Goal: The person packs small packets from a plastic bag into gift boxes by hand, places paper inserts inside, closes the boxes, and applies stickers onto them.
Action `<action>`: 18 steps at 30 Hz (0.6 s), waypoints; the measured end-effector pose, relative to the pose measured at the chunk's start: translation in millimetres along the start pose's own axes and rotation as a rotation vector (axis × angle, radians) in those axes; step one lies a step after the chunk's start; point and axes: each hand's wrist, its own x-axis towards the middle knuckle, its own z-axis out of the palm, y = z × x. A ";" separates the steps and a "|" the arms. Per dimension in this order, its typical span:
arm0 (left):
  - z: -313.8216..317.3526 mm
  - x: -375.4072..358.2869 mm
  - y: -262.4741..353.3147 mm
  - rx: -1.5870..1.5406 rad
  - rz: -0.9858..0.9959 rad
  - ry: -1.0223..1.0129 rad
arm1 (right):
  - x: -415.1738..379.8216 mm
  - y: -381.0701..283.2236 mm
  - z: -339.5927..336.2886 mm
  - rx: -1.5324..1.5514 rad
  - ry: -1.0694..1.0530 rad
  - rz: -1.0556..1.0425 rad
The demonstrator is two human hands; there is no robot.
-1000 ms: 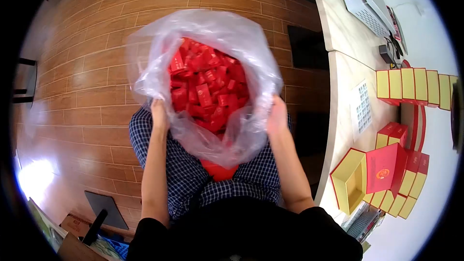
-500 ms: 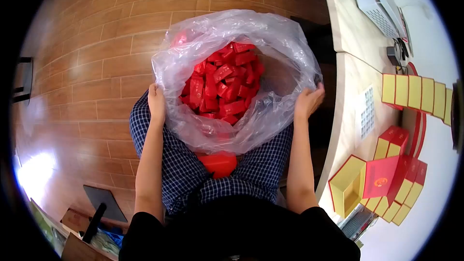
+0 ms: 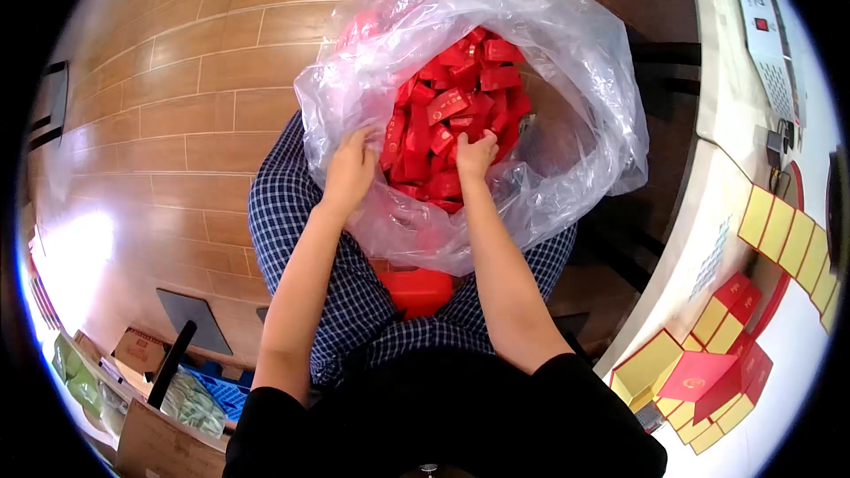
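A large clear plastic bag (image 3: 584,62) stands open between the person's knees, with many small red packets (image 3: 447,106) piled inside. My left hand (image 3: 351,168) is at the bag's near left rim, fingers spread toward the packets and holding nothing I can see. Reaching over the near rim, my right hand (image 3: 476,155) touches the packets at the pile's near right side. Its fingers are apart, and no packet shows lifted in them.
A red object (image 3: 418,292) lies between the thighs below the bag. On the right, a table (image 3: 660,274) bears red and yellow boxes (image 3: 708,376), a sticker sheet (image 3: 710,257) and a white device (image 3: 768,44). Cardboard boxes (image 3: 140,352) stand at the lower left.
Both hands have left the bag's outer sides. The right hand moved left and inward onto the packets; the left moved right over the rim. The view has shifted, so the bag appears higher and farther right.
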 end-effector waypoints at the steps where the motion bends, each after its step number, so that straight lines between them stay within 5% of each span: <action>1: -1.1 3.0 -3.9 -0.056 -0.116 0.019 | 7.7 6.8 10.0 -0.005 -0.009 0.003; 3: 1.8 5.8 -4.4 -0.091 -0.096 0.029 | 23.5 23.0 23.7 0.055 -0.190 0.147; 6: 6.9 7.0 5.3 -0.129 -0.095 0.031 | 37.2 41.4 31.3 0.125 -0.347 0.036; 12: 21.1 10.3 -5.3 -0.709 -0.436 -0.257 | 50.1 51.5 27.3 -0.115 -0.259 -0.019; 18: 18.9 6.8 17.0 -0.874 -0.858 -0.404 | -35.8 -10.9 -32.4 0.943 -0.188 -0.014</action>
